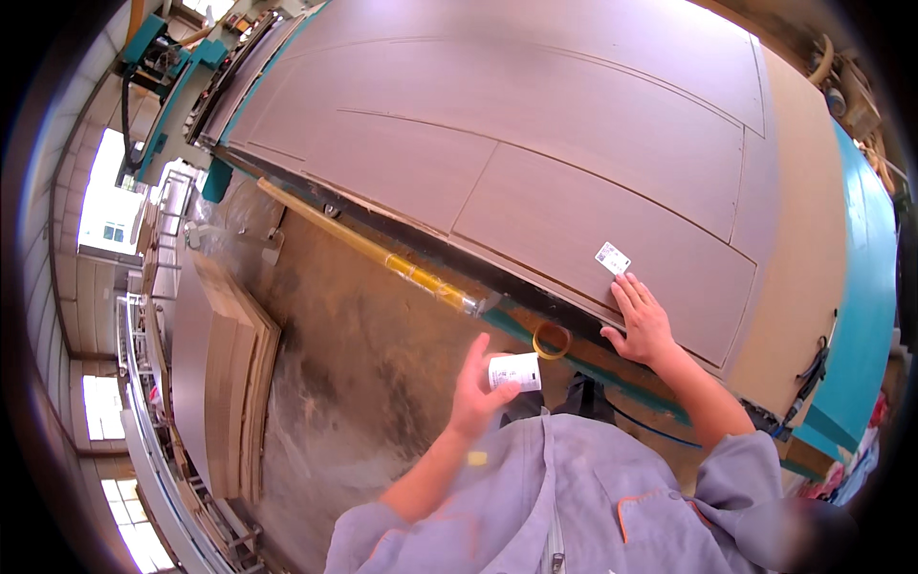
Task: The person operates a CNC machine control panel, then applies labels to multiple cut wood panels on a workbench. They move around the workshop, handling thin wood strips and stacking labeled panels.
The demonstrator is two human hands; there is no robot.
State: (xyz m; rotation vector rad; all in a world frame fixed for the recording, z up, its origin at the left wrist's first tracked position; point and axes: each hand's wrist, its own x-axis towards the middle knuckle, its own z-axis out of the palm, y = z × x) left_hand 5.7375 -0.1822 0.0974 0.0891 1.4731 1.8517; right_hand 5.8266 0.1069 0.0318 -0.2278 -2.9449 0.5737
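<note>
In my left hand (469,390) is a roll of white labels (516,371), gripped between thumb and fingers in front of my body. My right hand (643,323) lies flat, with its fingers stretched out, on a large grey-brown panel (574,201) that has thin cut lines across it. Just beyond those fingertips, a small white label (612,258) with a square code sits on the panel's surface. Between my hands, at the bench edge, a ring-shaped roll of tape (552,341) shows yellow-brown.
A yellow bar (382,258) runs along the near side of the bench. To the left, a stack of boards (225,383) leans over the stained floor (354,383). A bare brown board (798,220) and a teal machine surface (865,277) lie at the right, with a black hand tool (813,368).
</note>
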